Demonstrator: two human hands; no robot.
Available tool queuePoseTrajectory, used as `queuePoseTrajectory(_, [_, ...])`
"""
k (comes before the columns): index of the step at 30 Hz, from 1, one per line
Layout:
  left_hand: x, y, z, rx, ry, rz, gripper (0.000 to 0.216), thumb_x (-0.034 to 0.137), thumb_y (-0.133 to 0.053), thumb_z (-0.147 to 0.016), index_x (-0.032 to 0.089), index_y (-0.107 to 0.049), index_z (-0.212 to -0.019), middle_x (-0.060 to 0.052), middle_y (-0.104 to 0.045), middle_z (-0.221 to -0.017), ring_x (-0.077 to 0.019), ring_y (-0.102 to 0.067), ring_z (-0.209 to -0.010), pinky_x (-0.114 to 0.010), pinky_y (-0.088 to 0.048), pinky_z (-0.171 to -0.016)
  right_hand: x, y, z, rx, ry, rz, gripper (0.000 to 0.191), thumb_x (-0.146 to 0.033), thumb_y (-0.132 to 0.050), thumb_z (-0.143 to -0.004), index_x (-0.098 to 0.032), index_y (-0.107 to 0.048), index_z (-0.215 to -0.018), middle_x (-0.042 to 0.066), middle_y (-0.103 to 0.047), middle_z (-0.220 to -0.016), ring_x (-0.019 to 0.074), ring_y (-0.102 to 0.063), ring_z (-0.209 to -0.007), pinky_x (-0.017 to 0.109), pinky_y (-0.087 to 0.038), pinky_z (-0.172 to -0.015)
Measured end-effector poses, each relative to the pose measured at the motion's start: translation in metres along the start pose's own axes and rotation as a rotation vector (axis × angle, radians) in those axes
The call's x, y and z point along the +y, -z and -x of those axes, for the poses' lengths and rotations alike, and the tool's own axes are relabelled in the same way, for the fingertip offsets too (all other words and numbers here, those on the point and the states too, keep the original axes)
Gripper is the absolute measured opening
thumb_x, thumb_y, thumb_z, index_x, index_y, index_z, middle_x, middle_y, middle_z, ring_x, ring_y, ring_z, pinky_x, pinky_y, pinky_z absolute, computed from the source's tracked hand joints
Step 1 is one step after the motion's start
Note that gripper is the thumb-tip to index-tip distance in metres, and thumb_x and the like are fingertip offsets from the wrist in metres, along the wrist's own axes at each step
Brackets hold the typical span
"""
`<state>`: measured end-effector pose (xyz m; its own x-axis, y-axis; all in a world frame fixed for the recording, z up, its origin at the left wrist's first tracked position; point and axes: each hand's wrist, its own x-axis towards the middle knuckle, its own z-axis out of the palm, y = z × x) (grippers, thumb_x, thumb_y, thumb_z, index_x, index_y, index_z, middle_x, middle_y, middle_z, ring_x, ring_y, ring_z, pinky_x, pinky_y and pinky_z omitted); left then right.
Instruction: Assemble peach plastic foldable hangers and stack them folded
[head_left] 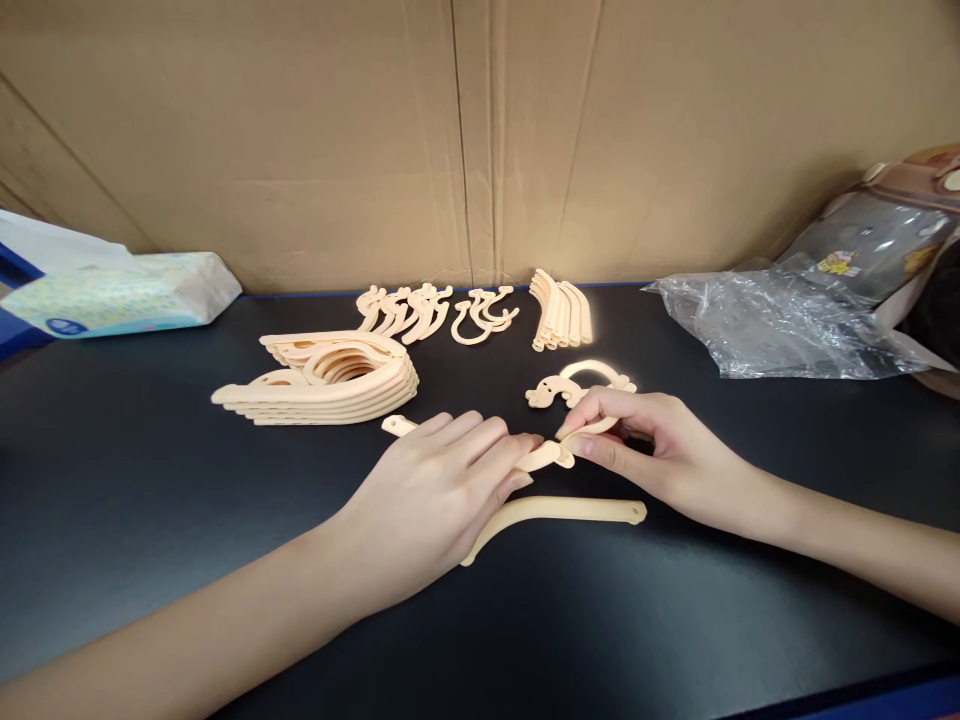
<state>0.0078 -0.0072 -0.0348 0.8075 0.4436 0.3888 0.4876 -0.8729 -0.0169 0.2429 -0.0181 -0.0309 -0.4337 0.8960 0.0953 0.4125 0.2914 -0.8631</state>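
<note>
Gripping a bar (pixel 540 459) in the left hand (pixel 442 465), palm down, with fingers curled over its middle; pinching a curved piece (pixel 596 427) in the right hand (pixel 671 450), between thumb and fingertips. Touching end to end at the joint (pixel 564 455) between both hands, over the table (pixel 675 640); cannot tell whether locked. Best, probably, to press close to the joint rather than far out along the lengths, to spare the thin parts a bend. Line up both tips before adding force, and ease off if stiff instead of twisting. Steady with the left, turn finely with the right, and tilt slightly to see past the fingertips. Mind the loose bar (pixel 570 510) lying on the near side, partly hidden by the left hand, and the ring hook (pixel 589 367) just beyond the right. Avoid knocking, farther out, the stack (pixel 337 408) on the left, or the small parts (pixel 424 315) and bundle (pixel 561 315) along the back. Note, well apart, tissues (pixel 157 290) far left and a plastic bag (pixel 787 325) far right.
</note>
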Motion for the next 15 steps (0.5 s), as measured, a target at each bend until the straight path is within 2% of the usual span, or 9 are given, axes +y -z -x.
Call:
queuePoseTrajectory(7, [0.011, 0.007, -0.003, 0.002, 0.064, 0.101, 0.019, 0.023, -0.043, -0.100, 0.015, -0.060, -0.099, -0.001, -0.061, -0.079, -0.0175, -0.055, -0.067, -0.030, -0.038, -0.057, -0.010, -0.006, 0.003, -0.072, 0.113, 0.084, 0.016, -0.032, -0.055, -0.096, -0.020, -0.061, -0.088, -0.003, -0.059, -0.073, 0.0089, -0.049, -0.062, 0.022, -0.040, -0.057])
queuePoseTrajectory(10, [0.015, 0.010, -0.002, 0.002, 0.128, 0.200, 0.018, 0.021, -0.042, -0.100, 0.016, -0.059, -0.098, 0.000, -0.059, -0.078, -0.0147, -0.055, -0.065, -0.026, -0.037, -0.052, -0.008, -0.007, 0.005, -0.075, 0.165, 0.110, 0.011, -0.030, -0.053, -0.097, -0.022, -0.061, -0.100, -0.004, -0.056, -0.076, 0.0078, -0.049, -0.063, 0.020, -0.041, -0.058])
queuePoseTrajectory(13, [0.015, 0.013, -0.001, -0.050, 0.310, 0.366, 0.015, 0.021, -0.042, -0.099, 0.019, -0.057, -0.097, 0.002, -0.060, -0.081, -0.0112, -0.055, -0.062, -0.022, -0.039, -0.053, -0.006, -0.008, 0.008, -0.050, 0.255, 0.201, 0.030, -0.025, -0.051, -0.098, -0.027, -0.050, -0.128, -0.005, -0.055, -0.077, 0.0082, -0.049, -0.062, 0.019, -0.042, -0.057])
queuePoseTrajectory(15, [0.012, 0.014, -0.002, -0.092, 0.466, 0.529, 0.013, 0.025, -0.045, -0.098, 0.021, -0.057, -0.095, 0.004, -0.061, -0.078, -0.0103, -0.056, -0.060, -0.021, -0.043, -0.054, -0.006, -0.008, 0.010, -0.044, 0.344, 0.286, 0.040, -0.021, -0.051, -0.098, -0.028, -0.042, -0.136, -0.005, -0.055, -0.077, 0.0088, -0.051, -0.063, 0.020, -0.043, -0.059])
